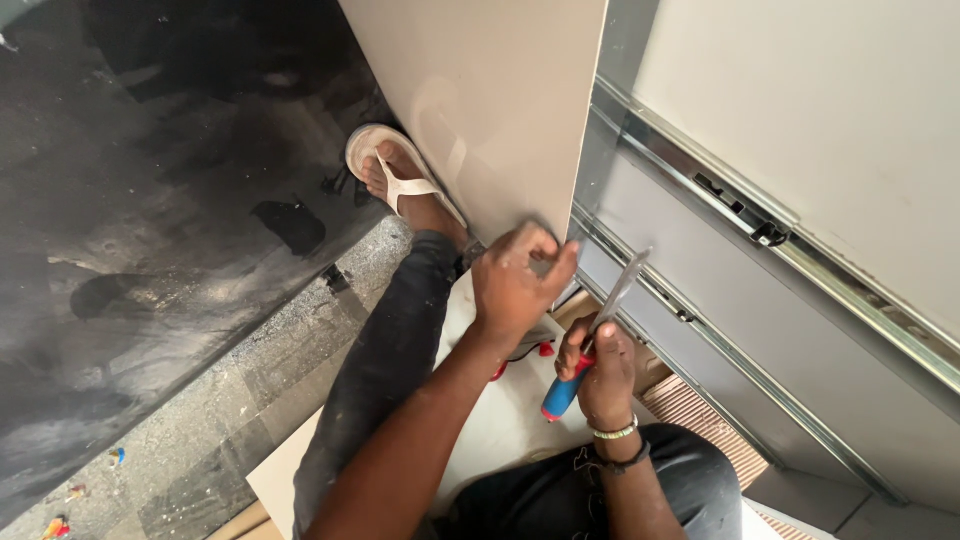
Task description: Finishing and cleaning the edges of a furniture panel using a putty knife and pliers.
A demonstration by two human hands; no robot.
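Two grips — screwdriver (585, 340) inside right-hand fingers (600, 352).

The left hand (515, 280) pinches the lower corner of a beige panel (490, 100). Just right of it, the right hand (603, 375) grips a blue-and-red-handled screwdriver (590, 340), its blade angled up toward a metal drawer rail (690, 315).

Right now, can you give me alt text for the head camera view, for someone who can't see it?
Seen from above, a seated person's left hand grips the lower corner of a beige panel, while the right hand holds a blue-and-red-handled tool with a metal blade near it. A metal rail runs along the right; one foot wears a white sandal.
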